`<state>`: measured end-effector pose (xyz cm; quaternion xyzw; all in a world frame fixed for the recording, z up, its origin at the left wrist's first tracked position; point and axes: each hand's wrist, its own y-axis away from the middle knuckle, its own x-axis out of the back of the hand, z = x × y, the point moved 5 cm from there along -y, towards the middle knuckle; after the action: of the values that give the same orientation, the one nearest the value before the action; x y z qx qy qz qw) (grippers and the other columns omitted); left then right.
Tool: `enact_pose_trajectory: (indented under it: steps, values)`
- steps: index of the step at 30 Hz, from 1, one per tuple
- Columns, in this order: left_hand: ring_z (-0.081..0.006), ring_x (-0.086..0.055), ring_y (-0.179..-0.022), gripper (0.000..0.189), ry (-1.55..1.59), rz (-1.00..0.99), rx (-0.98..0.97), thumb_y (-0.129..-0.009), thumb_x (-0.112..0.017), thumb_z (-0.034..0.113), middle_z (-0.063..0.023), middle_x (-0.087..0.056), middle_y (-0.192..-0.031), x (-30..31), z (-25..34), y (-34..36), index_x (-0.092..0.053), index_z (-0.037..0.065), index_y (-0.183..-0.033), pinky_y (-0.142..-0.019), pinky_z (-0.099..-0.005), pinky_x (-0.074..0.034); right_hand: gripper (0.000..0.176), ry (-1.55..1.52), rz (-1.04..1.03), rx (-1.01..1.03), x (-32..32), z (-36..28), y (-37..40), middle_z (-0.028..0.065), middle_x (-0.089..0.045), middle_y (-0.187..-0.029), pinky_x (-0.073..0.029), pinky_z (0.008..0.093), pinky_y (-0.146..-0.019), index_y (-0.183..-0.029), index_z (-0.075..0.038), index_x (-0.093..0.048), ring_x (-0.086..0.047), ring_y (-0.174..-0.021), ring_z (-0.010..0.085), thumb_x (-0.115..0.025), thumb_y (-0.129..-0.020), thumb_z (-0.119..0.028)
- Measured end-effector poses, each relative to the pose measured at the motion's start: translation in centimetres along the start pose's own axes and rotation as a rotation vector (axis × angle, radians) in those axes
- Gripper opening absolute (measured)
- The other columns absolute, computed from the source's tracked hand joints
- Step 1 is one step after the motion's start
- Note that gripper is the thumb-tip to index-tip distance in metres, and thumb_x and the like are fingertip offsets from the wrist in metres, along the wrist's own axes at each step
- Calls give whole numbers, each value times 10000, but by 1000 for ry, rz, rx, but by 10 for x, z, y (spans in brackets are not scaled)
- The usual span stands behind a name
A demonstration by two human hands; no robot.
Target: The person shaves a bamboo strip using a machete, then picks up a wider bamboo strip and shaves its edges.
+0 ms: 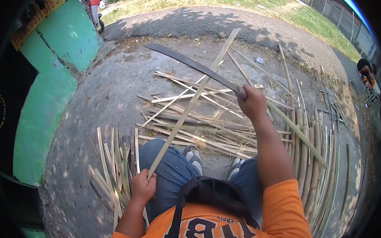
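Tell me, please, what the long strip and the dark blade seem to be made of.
The strip looks like split bamboo: pale tan, matte, like the slats piled on the ground. The blade is probably steel: dark grey, dull, thin, slightly curved, held in the right hand.

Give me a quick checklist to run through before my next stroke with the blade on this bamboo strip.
1. Left hand closed around the lower end of the bamboo strip: ok.
2. Right hand closed on the handle of the blade: ok.
3. Blade crosses the strip near its upper end, far from the left hand: ok.
4. Shoes lie below the blade, away from it: ok.
5. Other person at the far right, well apart from the blade: ok.
6. Edge actually biting into the strip: cannot tell.
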<state>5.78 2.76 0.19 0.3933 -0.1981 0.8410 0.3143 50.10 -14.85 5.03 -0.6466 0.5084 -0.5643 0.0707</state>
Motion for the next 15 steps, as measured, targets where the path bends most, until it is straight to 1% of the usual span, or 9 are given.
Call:
enact_pose_trajectory:
  steps: [2,6,7,10,11,14,15]
  values:
    - [-460,-638,-680,237,-3,-4,4,-928,-660,203,-244,-615,-694,1,2,-1,-611,1,-814,-615,-501,-481,195,34,-6,4,-2,11,3,136,-688,-765,-524,508,-656,-824,-98,-617,-674,-724,382,-738,-847,-250]
    - [-458,-636,-672,233,-25,-14,16,-925,-660,200,-243,-616,-694,-2,0,-3,-614,0,-816,-611,-496,-482,181,112,-49,11,1,-2,5,129,-692,-766,-526,507,-646,-836,-112,-627,-679,-720,374,-745,-838,-250]
    - [-456,-637,-671,233,-18,-19,25,-924,-660,198,-242,-615,-693,-1,2,-3,-611,-1,-813,-609,-493,-481,172,98,-34,48,4,-13,5,110,-687,-760,-527,487,-655,-829,-122,-634,-678,-709,355,-756,-803,-239]
    - [-449,-639,-667,233,0,-32,43,-922,-659,192,-237,-613,-689,0,7,-4,-605,-2,-807,-602,-483,-479,178,2,-95,255,-1,-40,10,76,-680,-750,-529,448,-690,-814,-133,-636,-679,-707,325,-766,-766,-245]
    - [-446,-639,-666,231,2,-33,46,-922,-660,191,-235,-612,-688,0,6,-3,-605,-2,-807,-600,-480,-478,184,-9,-60,351,-3,-51,13,51,-670,-740,-523,420,-724,-791,-133,-621,-672,-696,300,-766,-747,-238]
    - [-441,-639,-662,228,7,-31,37,-921,-663,187,-230,-607,-683,0,2,-2,-605,0,-805,-597,-477,-475,188,-16,-107,461,1,-71,14,43,-669,-739,-520,418,-731,-784,-129,-607,-666,-693,288,-765,-740,-220]
    - [-440,-639,-661,227,11,-31,31,-921,-664,186,-229,-606,-682,0,1,-1,-605,1,-804,-596,-476,-475,192,-34,-99,449,3,-67,13,65,-660,-731,-515,428,-719,-778,-112,-596,-651,-683,310,-755,-766,-219]
